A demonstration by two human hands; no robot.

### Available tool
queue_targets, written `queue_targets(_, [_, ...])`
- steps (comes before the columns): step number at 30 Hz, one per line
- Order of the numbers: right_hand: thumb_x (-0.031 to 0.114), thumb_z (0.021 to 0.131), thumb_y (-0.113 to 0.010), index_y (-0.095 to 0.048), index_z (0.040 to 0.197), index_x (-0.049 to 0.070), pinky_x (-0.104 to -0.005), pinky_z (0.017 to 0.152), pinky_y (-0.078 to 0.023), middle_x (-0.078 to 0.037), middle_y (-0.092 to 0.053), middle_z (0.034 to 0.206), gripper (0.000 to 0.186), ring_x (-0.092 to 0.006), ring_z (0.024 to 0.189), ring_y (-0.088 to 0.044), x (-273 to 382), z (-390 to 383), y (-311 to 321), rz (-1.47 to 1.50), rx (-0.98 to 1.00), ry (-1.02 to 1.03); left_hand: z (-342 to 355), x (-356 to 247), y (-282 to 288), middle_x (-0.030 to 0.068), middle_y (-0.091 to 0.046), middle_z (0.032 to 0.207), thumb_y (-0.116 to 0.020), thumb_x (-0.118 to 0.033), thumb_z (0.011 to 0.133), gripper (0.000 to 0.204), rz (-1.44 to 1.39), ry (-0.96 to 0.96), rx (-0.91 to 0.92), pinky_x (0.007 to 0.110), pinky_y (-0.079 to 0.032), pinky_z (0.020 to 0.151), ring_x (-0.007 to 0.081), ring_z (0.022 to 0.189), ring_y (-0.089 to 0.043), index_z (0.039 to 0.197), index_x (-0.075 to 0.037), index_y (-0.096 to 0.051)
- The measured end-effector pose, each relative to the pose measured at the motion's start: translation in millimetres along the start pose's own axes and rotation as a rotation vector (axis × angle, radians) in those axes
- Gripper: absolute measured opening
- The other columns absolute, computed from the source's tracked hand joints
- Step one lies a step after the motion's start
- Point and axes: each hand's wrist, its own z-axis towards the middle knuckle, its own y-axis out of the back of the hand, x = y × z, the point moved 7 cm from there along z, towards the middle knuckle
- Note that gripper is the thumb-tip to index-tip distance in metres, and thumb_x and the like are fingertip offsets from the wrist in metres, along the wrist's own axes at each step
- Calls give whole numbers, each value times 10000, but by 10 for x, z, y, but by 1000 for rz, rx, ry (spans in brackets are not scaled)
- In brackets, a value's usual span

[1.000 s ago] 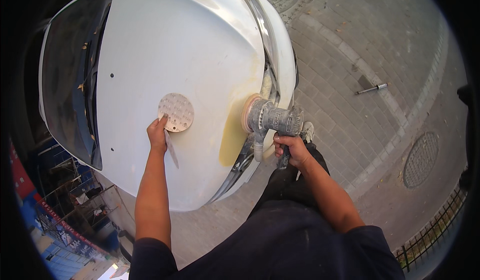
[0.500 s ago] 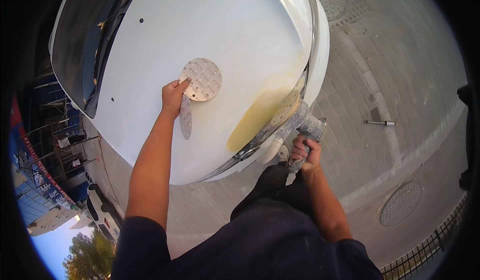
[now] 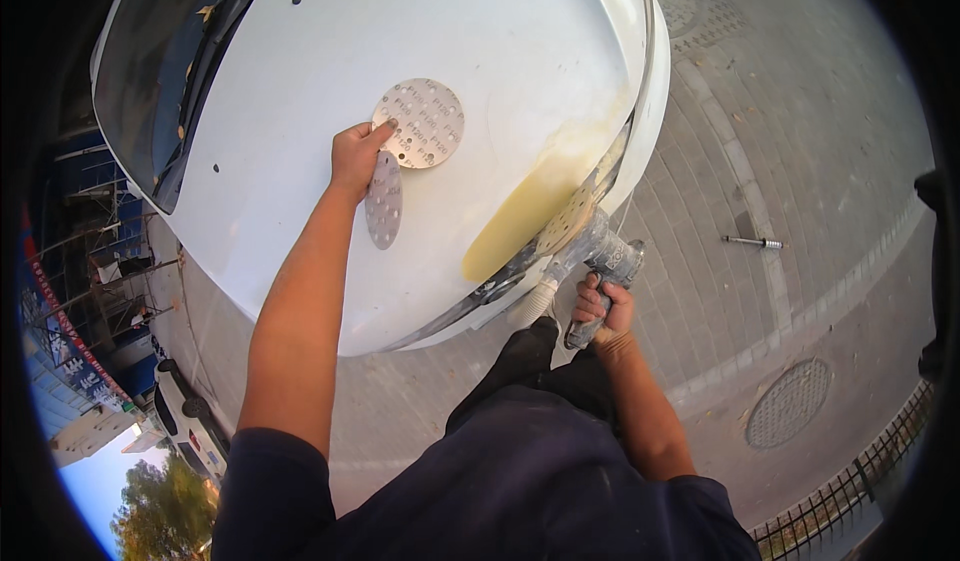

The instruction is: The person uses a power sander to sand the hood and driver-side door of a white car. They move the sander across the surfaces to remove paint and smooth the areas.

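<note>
My left hand [image 3: 365,151] pinches perforated round sanding discs over a white car hood [image 3: 450,21]: a pale disc [image 3: 420,111] faces up, and a greyer one [image 3: 383,206] hangs below it. My right hand [image 3: 600,306] grips the handle of a dusty grey orbital sander [image 3: 610,254]. Its pale, holed round pad [image 3: 567,216] is tilted toward me near the hood's front edge, beside a yellowish filler patch [image 3: 505,219]. A ribbed pale hose [image 3: 538,301] hangs from the sander.
The car's windshield [image 3: 145,61] lies at the left. A metal bar tool [image 3: 745,243] rests on the paving at the right, near a manhole cover [image 3: 788,401] and a black railing [image 3: 840,496]. Scaffolding [image 3: 120,271] and another white car [image 3: 185,431] stand at the far left.
My left hand and its discs have moved up and right across the hood. The sander has turned, showing more of its holed pad. The view has shifted too.
</note>
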Motion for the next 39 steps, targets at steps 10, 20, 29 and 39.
queue_targets(10, [212, 1000, -672, -689, 1121, 44, -331, 637, -473, -17, -559, 838, 208, -102, 611, -502, -912, -150, 262, 36, -3, 24, -29, -27, -2, 57, -791, 885, -841, -271, 1014, 304, 22, -59, 34, 281, -538, 625, 84, 681, -663, 1013, 31, -804])
queue_targets(20, [17, 911, -780, -693, 908, 13, -347, 531, -495, -53, -652, 721, 87, -177, 547, -617, -1049, -11, -432, -1132, -585, 424, 8, -20, 0, 50, -777, 848, -823, -257, 1025, 285, 83, -99, 22, 300, -535, 628, 91, 672, -653, 983, 24, -809])
queue_targets(29, [69, 912, -771, -697, 856, 12, -355, 505, -472, -50, -657, 689, 109, -165, 530, -614, -131, 285, -1221, -1275, -650, 493, 66, 33, 22, 41, -767, 822, -822, -249, 1021, 287, 137, -147, -10, 296, -520, 628, 87, 668, -637, 957, 31, -810])
queue_targets(39, [244, 859, -903, -801, 1170, -32, -477, 931, -614, -259, -826, 1054, 429, -432, 1092, -798, -857, 121, -1043, -1952, -704, 359, 52, 11, 23, 21, -671, 694, -831, -306, 991, 365, 143, -154, -41, 357, -464, 608, 106, 627, -534, 824, 12, -770])
